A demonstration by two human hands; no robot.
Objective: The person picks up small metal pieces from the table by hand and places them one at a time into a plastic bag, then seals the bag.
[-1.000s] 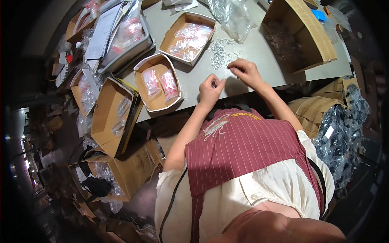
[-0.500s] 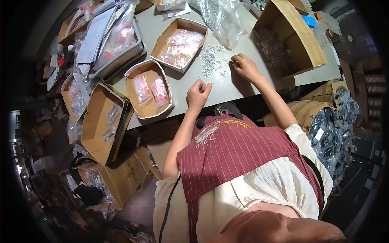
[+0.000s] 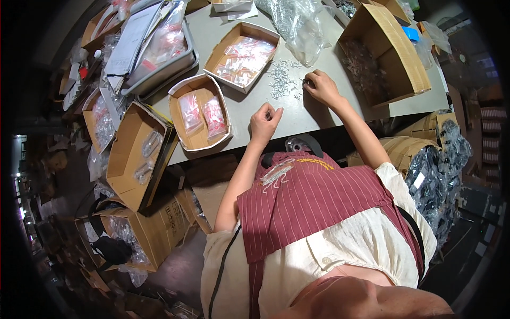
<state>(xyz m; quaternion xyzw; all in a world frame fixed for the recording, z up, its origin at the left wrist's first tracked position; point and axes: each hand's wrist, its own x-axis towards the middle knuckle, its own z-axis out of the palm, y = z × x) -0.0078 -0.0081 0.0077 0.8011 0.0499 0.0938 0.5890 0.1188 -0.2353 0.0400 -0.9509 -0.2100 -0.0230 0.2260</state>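
Observation:
A loose scatter of small silvery screw-like pieces [image 3: 284,80] lies on the grey tabletop [image 3: 241,110]. Just right of it rests my right hand [image 3: 322,87], its thumb and fingertips pinched together at the pile's edge; whatever they may hold is too small to make out. My left hand [image 3: 264,123] is nearer to me, over the table's front edge, with its fingers curled in and the thumb against them. What lies inside that closed hand is hidden. To its left stands a shallow carton tray [image 3: 175,114] with two filled clear bags [image 3: 214,116] marked in red.
Another carton tray [image 3: 210,69] of small filled bags stands behind. A large open cardboard box [image 3: 390,50] lies on its side at the right, holding small dark pieces. Clear plastic sheeting [image 3: 300,26] lies at the back. A grey bin [image 3: 192,58] and a deeper box [image 3: 119,170] are at left.
The whole scene has shifted slightly to the right in the picture as the view moved. Both hands keep nearly the same pose, with the left thumb a little farther out.

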